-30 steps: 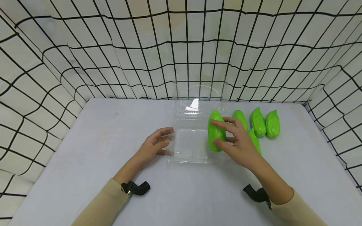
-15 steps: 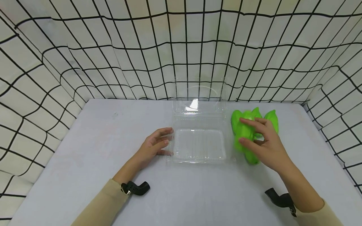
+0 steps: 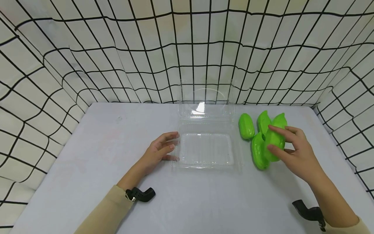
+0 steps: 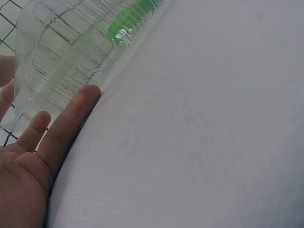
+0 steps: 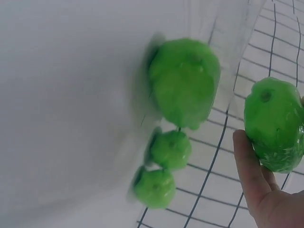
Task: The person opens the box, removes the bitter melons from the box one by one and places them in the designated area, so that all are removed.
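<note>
In the head view my right hand pinches a glossy green toy fruit between thumb and fingers. It is long and rounded, and overlaps other green fruits behind it. The right wrist view shows the held fruit apart from the ones on the table. My left hand rests with relaxed fingers at the left edge of a clear plastic clamshell box, whose lid stands raised at the back. One finger lies along the box wall in the left wrist view.
Another green fruit lies just right of the box, and one lies at the front of the group. A white-covered table is bordered by black wire mesh at the back and sides.
My right hand has carried the green fruit from over the box's right side to the right, over the other fruits. My left hand has stayed at the box's left edge.
</note>
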`<state>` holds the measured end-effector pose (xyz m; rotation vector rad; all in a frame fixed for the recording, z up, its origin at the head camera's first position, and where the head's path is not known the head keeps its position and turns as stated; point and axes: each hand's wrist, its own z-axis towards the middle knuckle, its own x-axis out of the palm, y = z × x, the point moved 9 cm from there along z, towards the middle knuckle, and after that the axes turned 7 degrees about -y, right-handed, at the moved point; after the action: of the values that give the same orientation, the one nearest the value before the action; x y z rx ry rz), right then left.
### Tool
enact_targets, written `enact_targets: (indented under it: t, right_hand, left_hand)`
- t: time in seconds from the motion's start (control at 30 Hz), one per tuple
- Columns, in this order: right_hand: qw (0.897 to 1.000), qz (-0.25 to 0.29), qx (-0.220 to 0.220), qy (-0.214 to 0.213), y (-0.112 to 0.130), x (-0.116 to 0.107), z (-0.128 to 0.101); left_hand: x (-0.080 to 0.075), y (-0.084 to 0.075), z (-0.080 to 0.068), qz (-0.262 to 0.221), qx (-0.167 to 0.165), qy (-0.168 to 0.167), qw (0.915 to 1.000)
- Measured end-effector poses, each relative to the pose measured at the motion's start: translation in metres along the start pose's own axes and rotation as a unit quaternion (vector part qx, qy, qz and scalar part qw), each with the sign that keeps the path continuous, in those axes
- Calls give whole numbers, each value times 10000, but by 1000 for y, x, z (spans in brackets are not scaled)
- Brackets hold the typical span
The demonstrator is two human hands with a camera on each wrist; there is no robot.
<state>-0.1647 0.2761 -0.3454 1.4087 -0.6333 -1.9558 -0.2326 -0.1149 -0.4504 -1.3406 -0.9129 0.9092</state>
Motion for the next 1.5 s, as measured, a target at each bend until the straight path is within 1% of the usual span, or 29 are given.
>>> enact_targets:
  t: [0.27, 0.43, 0.77, 0.93, 1.1, 1.37, 1.5]
  right_hand:
    - [9992, -387, 49, 103, -19, -11, -5]
    - [9979, -611, 10, 220, -28, -14, -7]
    - [9950, -929, 130, 355, -45, -17, -12]
    - [9940, -985, 123, 451, -52, -15, -14]
    - [9919, -1072, 157, 663, -58, -11, -15]
    - [9847, -1353, 280, 1058, -62, 0, -15]
    - [9823, -1440, 281, 1167, -62, 3, -15]
  left_hand:
    - [0, 0, 1, -2, 17, 9, 10000]
    - [0, 0, 1, -22, 8, 14, 10000]
    - [1, -1, 1, -61, -45, 11, 10000]
    - [1, 0, 0, -45, -24, 29, 10000]
    - [0, 0, -1, 2, -13, 20, 10000]
    - [0, 0, 0, -133, 13, 50, 9999]
    - [0, 0, 0, -153, 2, 66, 9999]
